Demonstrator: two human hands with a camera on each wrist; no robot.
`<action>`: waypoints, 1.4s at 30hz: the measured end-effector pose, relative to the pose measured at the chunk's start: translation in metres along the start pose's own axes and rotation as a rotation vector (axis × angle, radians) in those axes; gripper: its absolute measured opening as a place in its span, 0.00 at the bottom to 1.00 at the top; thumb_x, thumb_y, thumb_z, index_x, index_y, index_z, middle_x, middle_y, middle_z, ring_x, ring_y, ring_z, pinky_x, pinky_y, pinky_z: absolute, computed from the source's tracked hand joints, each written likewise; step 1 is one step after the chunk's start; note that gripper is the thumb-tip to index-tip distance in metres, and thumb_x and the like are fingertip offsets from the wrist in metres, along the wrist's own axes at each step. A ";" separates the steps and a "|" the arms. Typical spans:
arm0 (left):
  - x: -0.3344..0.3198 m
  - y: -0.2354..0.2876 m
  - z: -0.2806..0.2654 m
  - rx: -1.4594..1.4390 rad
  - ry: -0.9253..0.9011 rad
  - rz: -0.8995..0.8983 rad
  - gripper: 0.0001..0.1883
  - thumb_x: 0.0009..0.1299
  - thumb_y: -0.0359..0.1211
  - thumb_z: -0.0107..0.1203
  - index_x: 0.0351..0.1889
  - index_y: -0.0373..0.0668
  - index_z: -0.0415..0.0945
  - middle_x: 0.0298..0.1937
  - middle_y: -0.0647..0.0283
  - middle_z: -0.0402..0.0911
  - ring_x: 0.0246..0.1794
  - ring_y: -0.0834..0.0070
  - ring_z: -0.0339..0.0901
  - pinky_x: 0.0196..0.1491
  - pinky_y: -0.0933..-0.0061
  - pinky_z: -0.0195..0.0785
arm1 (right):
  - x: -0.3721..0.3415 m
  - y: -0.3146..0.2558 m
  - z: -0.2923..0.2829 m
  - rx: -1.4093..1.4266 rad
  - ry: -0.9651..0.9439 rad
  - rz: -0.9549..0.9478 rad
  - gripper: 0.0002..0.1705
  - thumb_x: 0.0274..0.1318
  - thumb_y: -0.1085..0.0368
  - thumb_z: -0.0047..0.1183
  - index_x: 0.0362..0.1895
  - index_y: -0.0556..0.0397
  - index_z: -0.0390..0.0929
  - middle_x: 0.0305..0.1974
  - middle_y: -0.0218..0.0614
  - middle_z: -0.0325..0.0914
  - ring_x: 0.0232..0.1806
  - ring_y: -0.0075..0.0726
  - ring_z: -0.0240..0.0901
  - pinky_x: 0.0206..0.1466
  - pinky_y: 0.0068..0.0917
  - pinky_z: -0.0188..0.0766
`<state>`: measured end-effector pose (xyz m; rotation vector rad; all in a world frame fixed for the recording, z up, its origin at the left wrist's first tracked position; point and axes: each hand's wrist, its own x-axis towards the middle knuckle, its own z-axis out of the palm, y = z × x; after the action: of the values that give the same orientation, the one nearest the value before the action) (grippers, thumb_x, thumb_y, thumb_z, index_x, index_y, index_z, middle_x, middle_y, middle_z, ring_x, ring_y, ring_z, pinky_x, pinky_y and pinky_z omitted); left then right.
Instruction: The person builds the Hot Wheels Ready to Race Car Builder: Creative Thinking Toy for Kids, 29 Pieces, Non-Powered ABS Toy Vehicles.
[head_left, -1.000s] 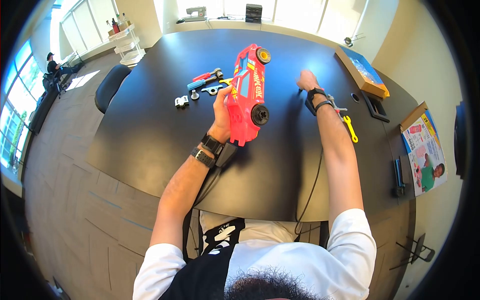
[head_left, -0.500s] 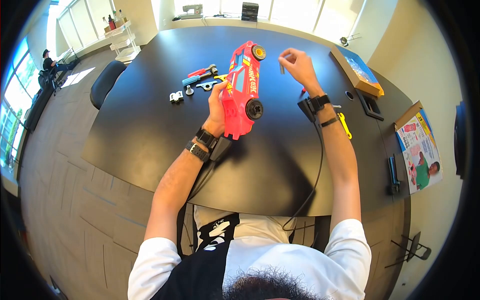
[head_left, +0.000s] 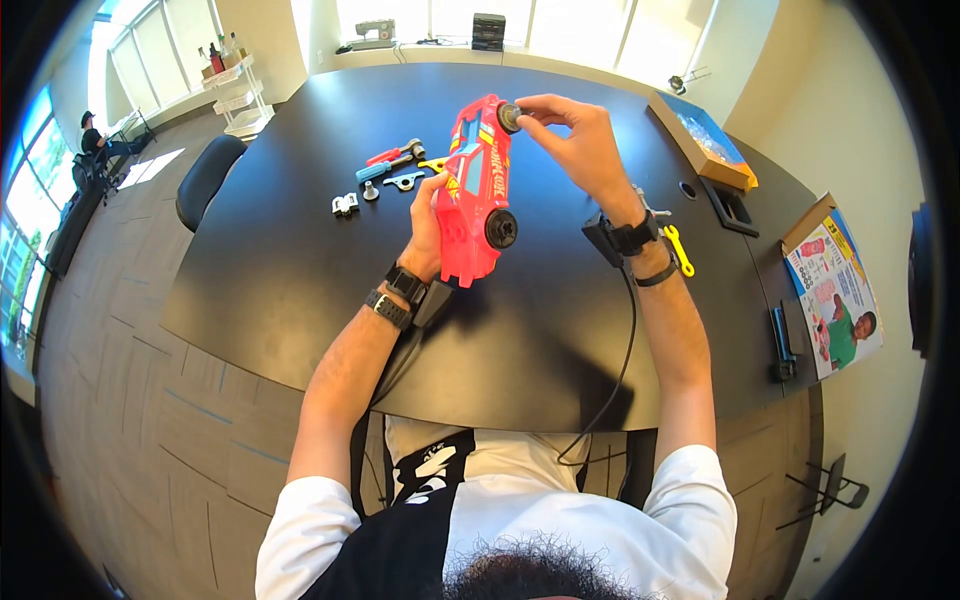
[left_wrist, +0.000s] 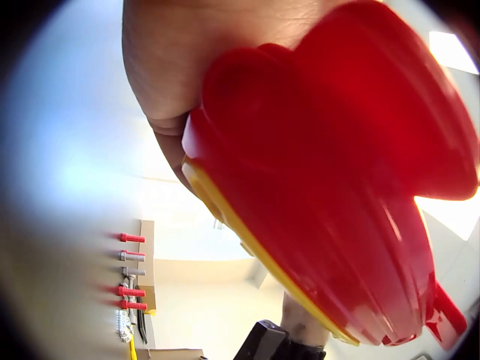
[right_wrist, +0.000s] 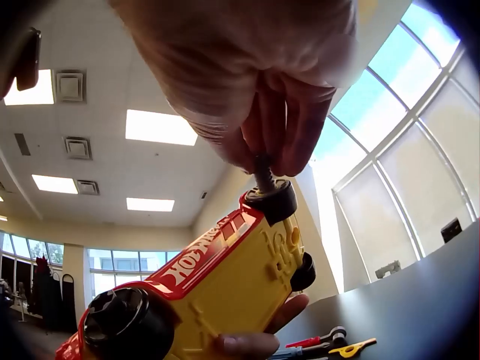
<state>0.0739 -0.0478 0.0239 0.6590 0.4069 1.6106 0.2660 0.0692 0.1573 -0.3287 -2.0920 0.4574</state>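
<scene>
In the head view my left hand (head_left: 427,228) grips a red toy car (head_left: 468,200) by its side, holding it tilted above the table. My right hand (head_left: 582,148) is at the far wheel of the car. The right wrist view shows its fingertips pinching a grey threaded bolt (right_wrist: 264,177), whose lower end is right at the middle of that black wheel (right_wrist: 273,201). The bolt's head is hidden by the fingers. Another black wheel (right_wrist: 124,324) sits at the car's other end, and the yellow underside (right_wrist: 225,289) faces the right wrist camera.
Left of the car lie a blue-handled tool (head_left: 372,172), a light-blue piece (head_left: 404,181), a grey bolt (head_left: 370,191) and a white piece (head_left: 345,205). To the right are a yellow wrench (head_left: 679,252), several red bolts (left_wrist: 133,292), an open box (head_left: 742,172) and a printed carton (head_left: 835,290).
My right hand has lifted from the tabletop at the right, bringing the bolt left to the car's far wheel. The left hand keeps its grip on the car.
</scene>
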 end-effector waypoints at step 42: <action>-0.002 0.001 0.009 0.038 -0.037 -0.021 0.32 0.81 0.53 0.53 0.69 0.36 0.73 0.59 0.53 0.88 0.52 0.65 0.89 0.57 0.62 0.85 | -0.005 0.002 0.001 -0.558 -0.249 0.046 0.18 0.85 0.50 0.44 0.53 0.52 0.73 0.48 0.49 0.83 0.48 0.68 0.83 0.47 0.61 0.79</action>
<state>0.0788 -0.0508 0.0307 0.7099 0.4168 1.5721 0.2676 0.0689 0.1523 -0.6712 -2.4378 -0.0774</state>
